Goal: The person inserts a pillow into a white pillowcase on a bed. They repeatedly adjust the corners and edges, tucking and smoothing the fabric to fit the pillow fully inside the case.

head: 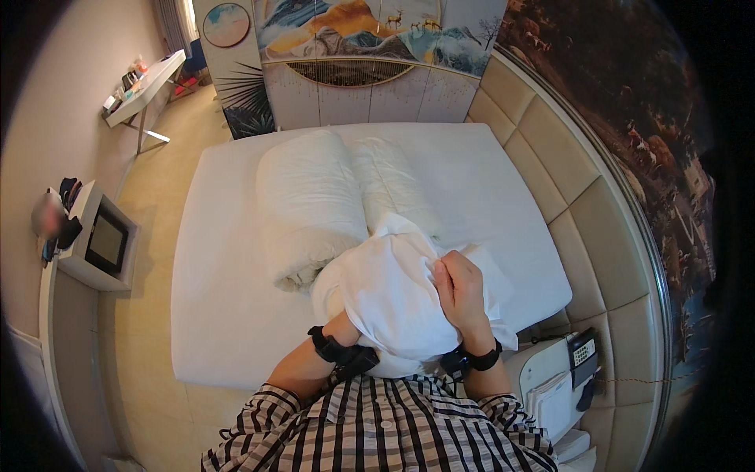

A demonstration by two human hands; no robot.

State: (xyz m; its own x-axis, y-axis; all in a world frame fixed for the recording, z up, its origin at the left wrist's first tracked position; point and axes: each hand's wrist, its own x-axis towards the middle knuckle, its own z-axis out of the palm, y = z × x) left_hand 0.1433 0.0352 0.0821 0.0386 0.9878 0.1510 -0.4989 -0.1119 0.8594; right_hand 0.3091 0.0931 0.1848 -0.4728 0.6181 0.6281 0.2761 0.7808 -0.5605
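Observation:
A white pillowcase [392, 283] is bunched around a pillow close against my body, at the near edge of the bed. My right hand [461, 289] pinches a fold of its fabric on the right side, fingers curled in. My left hand [346, 327] goes in under the fabric from the left; only the wrist end shows, so its fingers are hidden. Just beyond lie a thick rolled cream quilt [312, 200] and, to its right, a cream pillow [392, 177]. All rest on a mattress with a white sheet [236, 295].
A padded beige headboard [581, 212] borders the bed on the right. At lower right, a bedside table [531, 366] holds a telephone [583, 349] and papers. A white cabinet [112, 277] with a dark-fronted appliance and a desk [147, 82] stand along the left wall.

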